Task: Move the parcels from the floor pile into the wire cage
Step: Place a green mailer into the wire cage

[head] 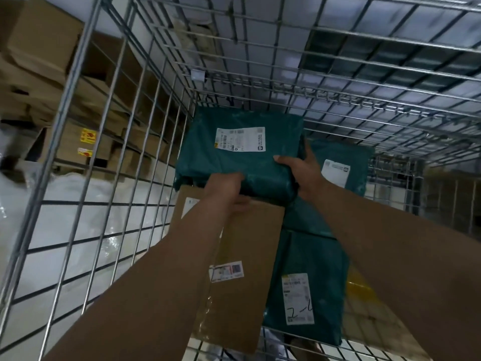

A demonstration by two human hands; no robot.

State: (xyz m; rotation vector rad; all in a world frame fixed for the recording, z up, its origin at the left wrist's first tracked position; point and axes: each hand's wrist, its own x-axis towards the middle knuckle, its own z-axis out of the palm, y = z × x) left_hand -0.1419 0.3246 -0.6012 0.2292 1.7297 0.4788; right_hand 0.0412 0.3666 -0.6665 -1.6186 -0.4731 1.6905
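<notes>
Both my arms reach down into the wire cage [122, 142]. A dark green parcel [234, 162] with a white label lies at the cage's far left corner. My left hand [226, 190] grips its near edge, and my right hand [304, 173] holds its right side with the thumb on top. Under its near edge lies a flat brown cardboard parcel [244, 261]. Two more green parcels lie to the right: one at the back [359, 162] and one near me [312, 282].
Brown cardboard boxes [39, 48] are stacked outside the cage on the left, above white plastic sheeting [78, 204]. A yellow item [359, 285] shows at the cage bottom on the right. The cage's back and right walls stand close around the parcels.
</notes>
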